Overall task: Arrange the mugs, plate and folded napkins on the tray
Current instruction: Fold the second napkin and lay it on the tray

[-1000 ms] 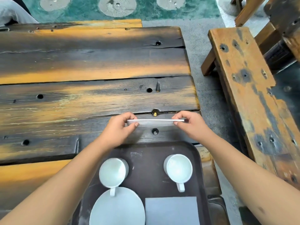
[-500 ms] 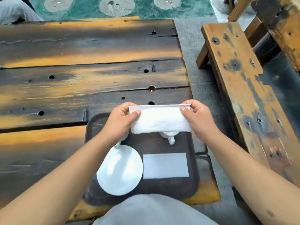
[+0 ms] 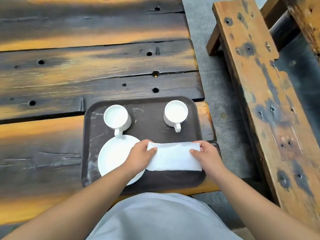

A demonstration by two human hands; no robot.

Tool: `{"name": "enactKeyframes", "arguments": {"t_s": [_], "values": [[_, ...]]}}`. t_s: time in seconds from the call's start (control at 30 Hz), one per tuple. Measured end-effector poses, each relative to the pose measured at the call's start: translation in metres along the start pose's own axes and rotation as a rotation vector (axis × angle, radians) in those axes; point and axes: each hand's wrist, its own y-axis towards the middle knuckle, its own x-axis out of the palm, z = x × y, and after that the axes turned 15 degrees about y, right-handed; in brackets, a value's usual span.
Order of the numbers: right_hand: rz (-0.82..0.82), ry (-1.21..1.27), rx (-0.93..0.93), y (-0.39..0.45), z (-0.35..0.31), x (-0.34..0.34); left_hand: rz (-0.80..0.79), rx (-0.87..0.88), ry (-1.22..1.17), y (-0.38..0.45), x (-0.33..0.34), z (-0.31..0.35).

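Weathered planks, charred dark with orange streaks, make up the wooden table (image 3: 72, 80), and a dark brown tray (image 3: 143, 182) sits at its near right corner. On the tray's near left lies a white plate (image 3: 112, 156), round and bare. Behind it stands the left mug (image 3: 116, 116), upright, its handle pointing toward the person and reaching over the plate's far rim; whether the two touch cannot be told. The person's left hand (image 3: 141, 155) reaches across the plate's right side and pinches the left end of a white folded napkin (image 3: 173, 158), thumb on top. The napkin lies flat and wide over the tray's near right part, just beside the plate. Behind it, well apart, the right mug (image 3: 175, 113) stands upright in the tray's far right corner, handle also toward the person. The right hand (image 3: 207, 156) pinches the napkin's right end, thumb on top. Farther right, a worn wooden bench (image 3: 259, 87) runs alongside the table over grey concrete floor (image 3: 216, 84).
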Motion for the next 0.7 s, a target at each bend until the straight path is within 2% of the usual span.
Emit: {"name": "enactKeyframes", "arguments": {"t_s": [0.17,0.33,0.7], "values": [[0.065,-0.179,0.035,0.015,0.018,-0.002,0.028,-0.055,0.223,0.008,0.015,-0.011],[0.105,-0.286,0.019,0.029,0.023,-0.002,0.078,-0.061,0.236,0.01,0.015,-0.016],[0.133,-0.475,-0.119,0.03,0.031,-0.004,0.121,0.188,0.357,-0.007,0.015,-0.027]]}}
